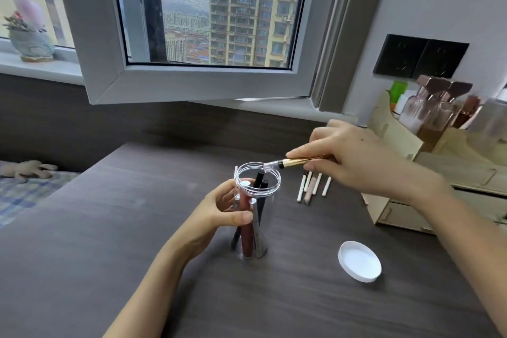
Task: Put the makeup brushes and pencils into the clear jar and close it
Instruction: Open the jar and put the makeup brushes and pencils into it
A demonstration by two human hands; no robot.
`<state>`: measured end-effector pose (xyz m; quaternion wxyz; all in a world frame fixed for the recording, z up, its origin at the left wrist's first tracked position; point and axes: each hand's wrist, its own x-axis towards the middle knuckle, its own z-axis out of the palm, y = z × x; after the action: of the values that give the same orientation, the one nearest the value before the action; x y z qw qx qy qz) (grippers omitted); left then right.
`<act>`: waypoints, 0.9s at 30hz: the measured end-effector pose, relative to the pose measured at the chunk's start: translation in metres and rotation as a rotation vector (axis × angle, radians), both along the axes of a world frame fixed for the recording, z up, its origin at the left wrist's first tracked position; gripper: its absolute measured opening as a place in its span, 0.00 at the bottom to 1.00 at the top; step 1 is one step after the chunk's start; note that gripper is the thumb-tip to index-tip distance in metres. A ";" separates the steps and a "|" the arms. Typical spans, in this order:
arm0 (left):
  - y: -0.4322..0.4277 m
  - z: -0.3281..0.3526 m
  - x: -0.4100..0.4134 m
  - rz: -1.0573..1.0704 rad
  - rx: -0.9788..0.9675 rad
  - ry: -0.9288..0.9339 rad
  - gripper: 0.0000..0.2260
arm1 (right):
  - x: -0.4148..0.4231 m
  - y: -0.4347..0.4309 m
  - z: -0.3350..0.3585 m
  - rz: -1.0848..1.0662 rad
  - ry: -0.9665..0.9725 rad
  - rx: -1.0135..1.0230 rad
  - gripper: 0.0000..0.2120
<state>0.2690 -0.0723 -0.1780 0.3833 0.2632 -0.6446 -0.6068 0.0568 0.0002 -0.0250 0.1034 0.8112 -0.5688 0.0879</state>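
Note:
A tall clear jar point(255, 244) stands open on the dark table, with several pencils and tubes upright inside it. My left hand point(222, 211) grips the jar's upper wall from the left. My right hand point(356, 162) holds a gold-handled makeup brush point(290, 162) nearly level, its clear-capped tip over the jar's right rim. Several white and pink pencils point(314, 187) lie on the table just right of the jar, under my right hand. The white lid point(360, 261) lies flat on the table to the lower right.
A beige wooden organiser point(406, 145) with bottles stands at the table's right edge. An open window sash point(192, 82) hangs over the table's far side. A bed with a checked cover point(24, 195) lies to the left.

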 end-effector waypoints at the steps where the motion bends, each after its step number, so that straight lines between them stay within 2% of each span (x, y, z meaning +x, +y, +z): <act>1: 0.000 0.000 0.000 -0.005 0.000 -0.003 0.33 | 0.006 0.001 0.008 0.010 0.046 0.019 0.12; 4: 0.001 0.001 -0.001 -0.018 0.002 -0.004 0.33 | 0.030 -0.005 0.021 0.049 0.140 0.058 0.04; 8: 0.001 0.003 0.000 -0.034 0.002 -0.012 0.32 | 0.059 -0.028 0.022 0.091 0.244 0.265 0.08; 11: 0.000 0.004 0.005 -0.028 0.002 -0.017 0.30 | 0.073 -0.045 0.010 0.113 0.292 0.343 0.12; 14: -0.002 0.005 0.013 -0.003 -0.013 -0.010 0.31 | 0.069 -0.049 0.009 0.173 0.112 0.408 0.15; 17: -0.005 0.005 0.020 0.026 -0.020 -0.011 0.32 | 0.047 -0.054 0.011 0.162 -0.366 0.390 0.14; 19: -0.007 0.006 0.025 0.050 -0.017 -0.011 0.31 | 0.036 -0.072 -0.007 0.032 -0.645 0.270 0.14; 20: -0.009 0.007 0.028 0.066 -0.018 -0.008 0.31 | 0.034 -0.085 -0.022 -0.056 -0.676 0.206 0.14; 22: -0.012 0.007 0.032 0.111 -0.015 0.008 0.31 | 0.038 -0.112 -0.061 -0.212 -0.611 0.164 0.12; 25: -0.018 0.004 0.039 0.206 0.013 0.065 0.31 | 0.061 -0.140 -0.113 -0.359 -0.583 0.250 0.12; 27: -0.021 0.002 0.042 0.267 0.036 0.113 0.31 | 0.077 -0.150 -0.139 -0.457 -0.541 0.295 0.18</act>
<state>0.3111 -0.0934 -0.1758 0.4915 0.3191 -0.5702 -0.5757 0.1335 -0.1494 -0.1636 -0.1515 0.6172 -0.7482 0.1906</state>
